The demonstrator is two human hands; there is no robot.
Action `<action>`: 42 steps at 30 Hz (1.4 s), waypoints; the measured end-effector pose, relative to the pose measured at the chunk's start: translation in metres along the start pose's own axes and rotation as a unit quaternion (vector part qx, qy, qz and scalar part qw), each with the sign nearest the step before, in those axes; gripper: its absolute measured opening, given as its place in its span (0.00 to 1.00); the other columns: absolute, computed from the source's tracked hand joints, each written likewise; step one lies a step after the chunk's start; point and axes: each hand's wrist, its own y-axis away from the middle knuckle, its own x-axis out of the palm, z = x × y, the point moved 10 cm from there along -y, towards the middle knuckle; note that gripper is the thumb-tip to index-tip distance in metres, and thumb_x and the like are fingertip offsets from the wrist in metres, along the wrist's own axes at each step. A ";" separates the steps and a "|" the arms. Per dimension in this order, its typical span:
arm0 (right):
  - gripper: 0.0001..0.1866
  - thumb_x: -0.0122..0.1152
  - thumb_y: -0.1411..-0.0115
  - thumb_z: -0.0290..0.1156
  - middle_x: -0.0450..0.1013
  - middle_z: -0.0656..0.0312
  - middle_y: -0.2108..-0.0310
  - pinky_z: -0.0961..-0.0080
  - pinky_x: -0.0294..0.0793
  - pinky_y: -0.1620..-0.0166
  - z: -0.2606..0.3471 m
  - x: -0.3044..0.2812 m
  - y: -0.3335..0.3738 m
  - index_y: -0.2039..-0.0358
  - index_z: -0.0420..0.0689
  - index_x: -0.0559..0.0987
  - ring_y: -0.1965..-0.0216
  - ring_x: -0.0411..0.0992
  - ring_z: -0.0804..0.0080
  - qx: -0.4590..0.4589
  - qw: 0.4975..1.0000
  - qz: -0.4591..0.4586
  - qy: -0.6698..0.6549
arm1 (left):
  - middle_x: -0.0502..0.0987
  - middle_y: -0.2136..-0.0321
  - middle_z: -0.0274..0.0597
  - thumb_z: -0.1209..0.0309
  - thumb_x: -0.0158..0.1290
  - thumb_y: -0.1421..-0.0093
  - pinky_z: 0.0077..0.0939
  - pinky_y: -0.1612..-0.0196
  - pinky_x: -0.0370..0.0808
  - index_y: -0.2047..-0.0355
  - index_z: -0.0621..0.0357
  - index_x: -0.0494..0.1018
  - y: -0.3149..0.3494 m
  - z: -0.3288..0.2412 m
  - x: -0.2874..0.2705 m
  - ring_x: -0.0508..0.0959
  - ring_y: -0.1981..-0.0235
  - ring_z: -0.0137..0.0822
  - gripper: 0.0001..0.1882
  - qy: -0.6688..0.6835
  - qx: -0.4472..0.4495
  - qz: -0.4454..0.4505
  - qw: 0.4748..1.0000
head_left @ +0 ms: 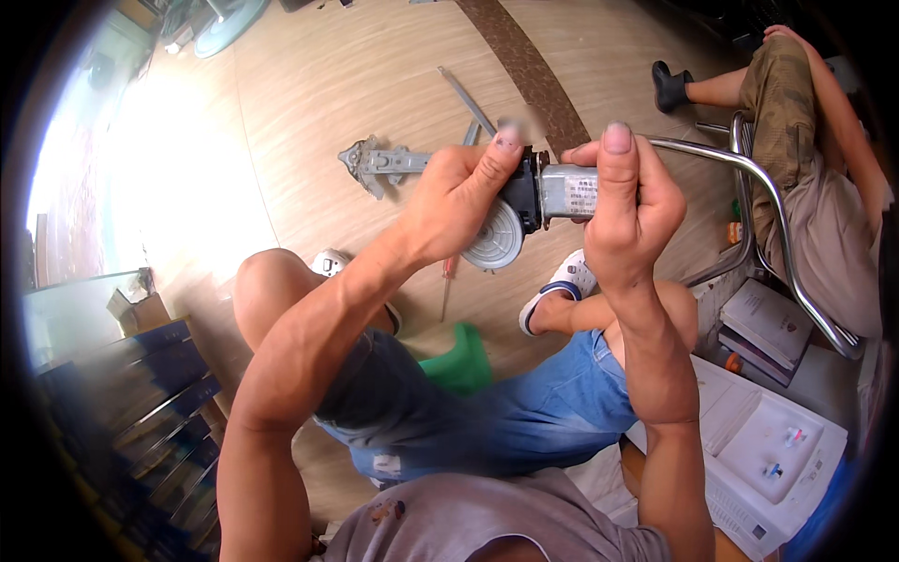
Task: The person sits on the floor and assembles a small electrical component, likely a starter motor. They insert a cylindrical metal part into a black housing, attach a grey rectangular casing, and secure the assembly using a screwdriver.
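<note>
Two hands grip a grey metal motor with round gear housing [524, 211]: left hand [459, 201] clasps the housing, right hand [623, 211] wraps the cylinder.

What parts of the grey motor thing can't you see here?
Head view only:
- Middle of the grey metal motor with round plastic disc: covered by the left hand and right hand.
- Its label: too small.
- Grey metal bracket: inner end behind the left hand.
- Screwdriver: mostly behind the left forearm.
</note>
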 end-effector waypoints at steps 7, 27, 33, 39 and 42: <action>0.22 0.53 0.30 0.40 0.73 0.60 0.84 0.77 0.65 0.77 0.007 -0.003 -0.002 0.76 0.38 0.77 0.81 0.68 0.79 -0.047 0.999 0.003 0.009 | 0.62 0.87 0.26 0.39 0.34 0.29 0.24 0.80 0.58 0.80 0.63 0.71 -0.003 -0.007 0.001 0.60 0.82 0.20 0.39 -0.013 0.034 0.007 0.999; 0.27 0.49 0.29 0.49 0.76 0.58 0.81 0.84 0.59 0.86 -0.038 0.009 -0.001 0.77 0.40 0.76 0.88 0.65 0.81 0.125 0.988 -0.002 -0.094 | 0.65 0.88 0.47 0.38 0.33 0.29 0.40 0.75 0.68 0.82 0.71 0.70 0.003 -0.005 -0.006 0.66 0.82 0.36 0.44 -0.080 -0.017 -0.015 0.997; 0.27 0.49 0.30 0.49 0.76 0.56 0.80 0.83 0.59 0.87 -0.041 0.014 -0.002 0.76 0.39 0.76 0.89 0.65 0.80 0.139 0.987 0.015 -0.084 | 0.68 0.88 0.54 0.38 0.33 0.30 0.44 0.72 0.70 0.83 0.71 0.70 0.005 -0.007 -0.012 0.71 0.82 0.46 0.44 -0.113 -0.033 -0.033 0.993; 0.27 0.49 0.30 0.49 0.76 0.56 0.80 0.84 0.59 0.87 -0.037 0.013 -0.003 0.76 0.39 0.76 0.88 0.66 0.80 0.129 0.988 0.019 -0.084 | 0.70 0.86 0.60 0.40 0.32 0.29 0.47 0.71 0.71 0.83 0.70 0.71 0.007 -0.021 -0.010 0.73 0.81 0.55 0.43 -0.142 -0.014 -0.038 0.989; 0.26 0.49 0.30 0.48 0.76 0.56 0.80 0.84 0.59 0.87 -0.034 0.010 -0.004 0.76 0.39 0.76 0.88 0.66 0.80 0.124 0.989 0.006 -0.082 | 0.71 0.86 0.62 0.41 0.32 0.28 0.48 0.70 0.71 0.82 0.70 0.71 0.006 -0.024 -0.008 0.73 0.80 0.57 0.43 -0.151 -0.010 -0.040 0.988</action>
